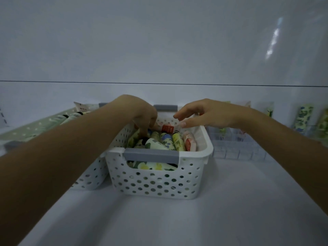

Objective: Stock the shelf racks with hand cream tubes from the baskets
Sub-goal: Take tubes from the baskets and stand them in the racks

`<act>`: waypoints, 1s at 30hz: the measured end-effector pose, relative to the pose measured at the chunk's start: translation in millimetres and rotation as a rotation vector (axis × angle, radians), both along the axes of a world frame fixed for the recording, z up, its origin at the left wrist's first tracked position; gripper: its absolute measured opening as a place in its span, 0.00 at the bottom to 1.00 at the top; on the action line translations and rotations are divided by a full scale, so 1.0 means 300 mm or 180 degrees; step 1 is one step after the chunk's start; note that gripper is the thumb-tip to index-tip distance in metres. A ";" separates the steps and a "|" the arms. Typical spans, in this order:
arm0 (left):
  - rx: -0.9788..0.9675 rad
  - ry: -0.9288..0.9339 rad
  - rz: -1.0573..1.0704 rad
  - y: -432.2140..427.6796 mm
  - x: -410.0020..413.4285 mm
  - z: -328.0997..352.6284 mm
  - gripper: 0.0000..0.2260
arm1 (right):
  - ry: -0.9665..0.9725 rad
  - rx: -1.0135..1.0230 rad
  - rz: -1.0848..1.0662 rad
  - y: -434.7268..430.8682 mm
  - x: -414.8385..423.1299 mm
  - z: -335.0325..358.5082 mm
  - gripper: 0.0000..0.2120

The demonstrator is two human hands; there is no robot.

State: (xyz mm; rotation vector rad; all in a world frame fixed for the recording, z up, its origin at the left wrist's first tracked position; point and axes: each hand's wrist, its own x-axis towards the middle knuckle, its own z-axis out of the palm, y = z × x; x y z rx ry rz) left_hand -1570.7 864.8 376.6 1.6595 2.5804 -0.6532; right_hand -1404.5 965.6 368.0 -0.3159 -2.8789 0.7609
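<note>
Several hand cream tubes lie in the white basket on the counter, directly beneath both hands | left hand: fingers curled down among the tubes, grip on one not discernible | right hand: fingers extended, loose, above the far rim, holding nothing

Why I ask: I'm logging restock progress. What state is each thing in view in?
left hand: down in the centre basket, fingers curled among tubes; grip unclear
right hand: open, fingers straight, over that basket's far side
centre basket: upright, well filled
basket tubes: lying piled
left basket: upright, holding tubes
clear rack: partly stocked
rack tubes: standing upright
</note>
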 end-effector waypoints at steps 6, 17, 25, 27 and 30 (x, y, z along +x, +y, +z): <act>0.0837 -0.1058 -0.0299 -0.039 -0.001 0.039 0.28 | 0.0063 0.0042 0.0008 -0.005 0.001 0.005 0.10; 0.2640 -0.2256 -0.0442 -0.066 -0.013 0.057 0.23 | -0.0269 0.0361 0.0334 -0.175 -0.035 0.018 0.14; 0.2546 -0.2276 -0.0434 -0.070 -0.009 0.059 0.19 | -0.0631 0.0433 0.0230 -0.220 -0.037 0.022 0.15; 0.2520 -0.2280 -0.0413 -0.070 -0.010 0.057 0.19 | -0.0541 0.0317 0.0161 -0.219 -0.039 0.022 0.14; 0.2518 -0.2235 -0.0370 -0.076 -0.015 0.057 0.22 | -0.0257 -0.0013 0.0011 -0.205 -0.042 0.030 0.14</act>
